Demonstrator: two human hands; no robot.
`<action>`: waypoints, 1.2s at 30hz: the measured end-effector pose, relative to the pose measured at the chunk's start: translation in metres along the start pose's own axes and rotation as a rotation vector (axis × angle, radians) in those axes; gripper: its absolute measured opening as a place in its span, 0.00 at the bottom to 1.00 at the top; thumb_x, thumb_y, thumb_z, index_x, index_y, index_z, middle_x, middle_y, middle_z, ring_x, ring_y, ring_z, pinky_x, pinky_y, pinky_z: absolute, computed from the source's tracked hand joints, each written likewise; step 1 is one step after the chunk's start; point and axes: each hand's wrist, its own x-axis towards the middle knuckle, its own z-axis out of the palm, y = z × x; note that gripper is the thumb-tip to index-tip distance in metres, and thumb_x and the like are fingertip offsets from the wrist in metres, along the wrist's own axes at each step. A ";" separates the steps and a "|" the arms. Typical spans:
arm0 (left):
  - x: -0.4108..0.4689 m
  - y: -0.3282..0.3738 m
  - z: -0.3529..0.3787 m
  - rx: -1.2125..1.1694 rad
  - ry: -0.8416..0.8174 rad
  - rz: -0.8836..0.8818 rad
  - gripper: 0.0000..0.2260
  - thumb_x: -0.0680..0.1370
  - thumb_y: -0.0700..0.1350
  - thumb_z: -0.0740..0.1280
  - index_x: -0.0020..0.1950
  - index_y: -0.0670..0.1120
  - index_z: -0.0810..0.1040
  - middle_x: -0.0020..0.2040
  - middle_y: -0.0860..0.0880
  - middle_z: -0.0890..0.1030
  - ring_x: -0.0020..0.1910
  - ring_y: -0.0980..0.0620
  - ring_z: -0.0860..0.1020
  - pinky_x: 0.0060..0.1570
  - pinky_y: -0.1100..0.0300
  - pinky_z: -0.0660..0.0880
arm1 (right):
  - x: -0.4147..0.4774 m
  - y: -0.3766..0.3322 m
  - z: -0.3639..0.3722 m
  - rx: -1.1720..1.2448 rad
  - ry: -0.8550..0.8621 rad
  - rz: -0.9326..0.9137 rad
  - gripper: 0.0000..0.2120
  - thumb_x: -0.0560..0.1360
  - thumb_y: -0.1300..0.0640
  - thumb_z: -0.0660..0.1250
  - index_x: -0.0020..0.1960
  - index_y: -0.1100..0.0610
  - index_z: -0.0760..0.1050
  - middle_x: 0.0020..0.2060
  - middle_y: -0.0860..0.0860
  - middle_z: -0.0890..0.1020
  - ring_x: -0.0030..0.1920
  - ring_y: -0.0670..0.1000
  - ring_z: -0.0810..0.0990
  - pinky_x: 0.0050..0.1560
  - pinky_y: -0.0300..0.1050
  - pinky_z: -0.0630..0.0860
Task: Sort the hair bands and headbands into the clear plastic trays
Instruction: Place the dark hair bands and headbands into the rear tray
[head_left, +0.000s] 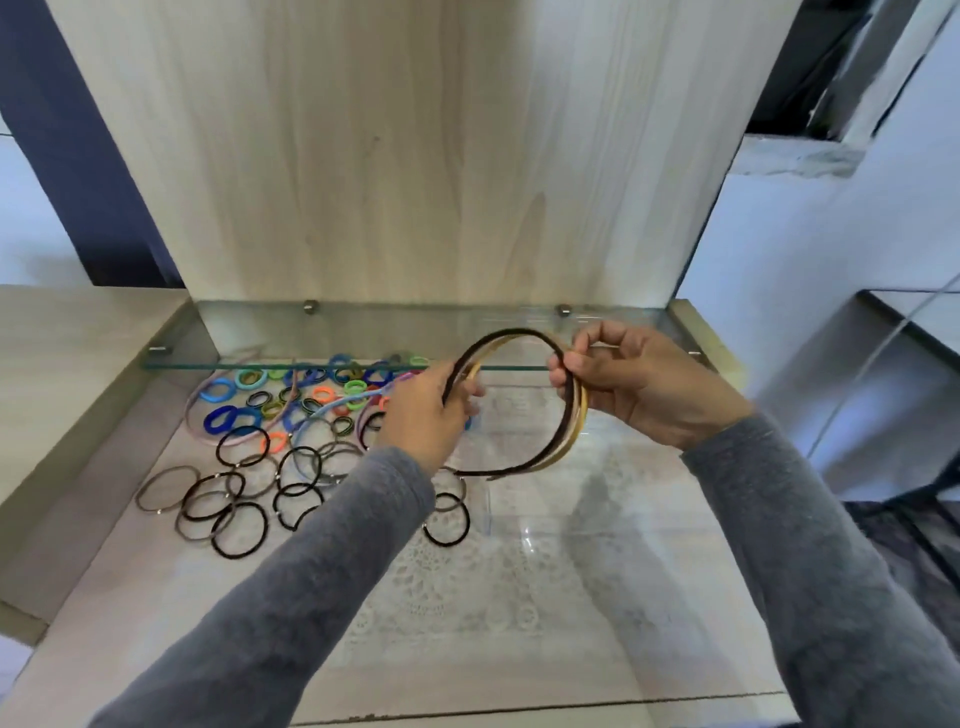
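**Held item:** bundle of thin headbands (511, 332), one dark brown and the others tan and yellow, nested together as one arc. The bundle is raised above the bench (156, 597), in front of the glass shelf (249, 338). Its open ends point down and to the left.

**Left hand (423, 415):** fingers curled round one end of the bundle, gripping it.

**Right hand (644, 384):** fingers and thumb pinch the far side of the arc near its top. Both arms are in grey sleeves.

**Clear plastic tray (491, 512):** sits on the bench below the bundle and to the right of the loose bands. Its walls are faint, and its contents cannot be made out.

**Coloured hair bands (311, 395):** a heap in blue, green and orange at the back left of the bench, partly under the glass shelf.

**Black and brown hair bands (244, 499):** thin elastic loops, overlapping, spread in front of the coloured heap.

**Other headbands:** a pink headband (193, 415) curves round the left edge of the heap. A light blue headband (343, 402) lies across it.

**Surroundings:** a white lace mat (441, 592) on the bench and a wooden back panel (389, 156) behind the shelf.
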 end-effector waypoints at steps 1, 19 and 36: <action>0.000 -0.002 0.006 0.063 -0.010 0.044 0.07 0.80 0.38 0.61 0.50 0.45 0.78 0.43 0.51 0.83 0.39 0.53 0.82 0.44 0.60 0.79 | -0.004 0.007 -0.011 -0.007 0.011 0.006 0.06 0.68 0.67 0.66 0.42 0.61 0.71 0.38 0.58 0.82 0.38 0.52 0.83 0.41 0.44 0.81; -0.007 -0.011 0.059 0.331 -0.166 0.253 0.07 0.81 0.45 0.62 0.57 0.47 0.69 0.46 0.47 0.82 0.42 0.46 0.80 0.45 0.49 0.77 | -0.034 0.071 -0.085 -0.227 0.240 0.087 0.09 0.75 0.72 0.63 0.49 0.61 0.67 0.39 0.61 0.83 0.44 0.60 0.83 0.49 0.52 0.80; 0.001 -0.010 0.068 0.421 -0.236 0.233 0.12 0.79 0.44 0.65 0.62 0.47 0.77 0.54 0.49 0.80 0.48 0.54 0.75 0.52 0.65 0.71 | -0.020 0.084 -0.084 -0.724 0.469 0.361 0.06 0.72 0.67 0.68 0.47 0.59 0.73 0.41 0.53 0.78 0.41 0.54 0.81 0.42 0.49 0.82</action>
